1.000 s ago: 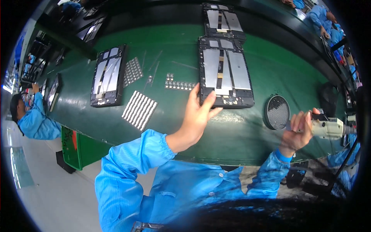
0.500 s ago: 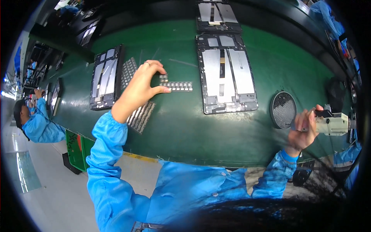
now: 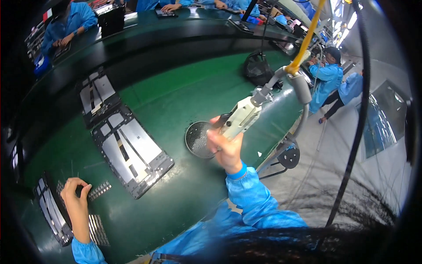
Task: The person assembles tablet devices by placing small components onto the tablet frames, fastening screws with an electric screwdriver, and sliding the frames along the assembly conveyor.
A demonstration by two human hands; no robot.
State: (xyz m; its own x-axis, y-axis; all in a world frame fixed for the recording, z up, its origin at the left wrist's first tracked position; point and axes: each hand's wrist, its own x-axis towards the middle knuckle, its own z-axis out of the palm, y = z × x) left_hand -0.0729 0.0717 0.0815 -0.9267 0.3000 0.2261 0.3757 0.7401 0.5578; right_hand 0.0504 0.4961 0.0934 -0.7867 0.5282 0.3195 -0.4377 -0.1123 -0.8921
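My left hand (image 3: 75, 193) is at the lower left, thumb and forefinger pinched together. Whatever lies between the fingertips is too small to make out. Right beside them on the green table lies a strip of small metal parts (image 3: 101, 190). Another sheet of metal strips (image 3: 98, 230) lies by my left wrist. My right hand (image 3: 227, 148) is wrapped round the front of a cream power screwdriver (image 3: 241, 116) with a black lever and a grey fitting at its rear. Just left of that hand is a round dish of tiny parts (image 3: 198, 140), partly covered by my fingers.
An opened tablet (image 3: 132, 152) with a silver inside lies mid-table, another (image 3: 99, 94) behind it and a third (image 3: 52, 209) at the left edge. A yellow hose (image 3: 307, 37) rises from the tool. A black bag (image 3: 259, 68) sits behind. Co-workers sit across the table.
The view has swung to the right. My right hand has closed round the screwdriver and brought it over by the dish. My left fingertips have come together beside the strip.
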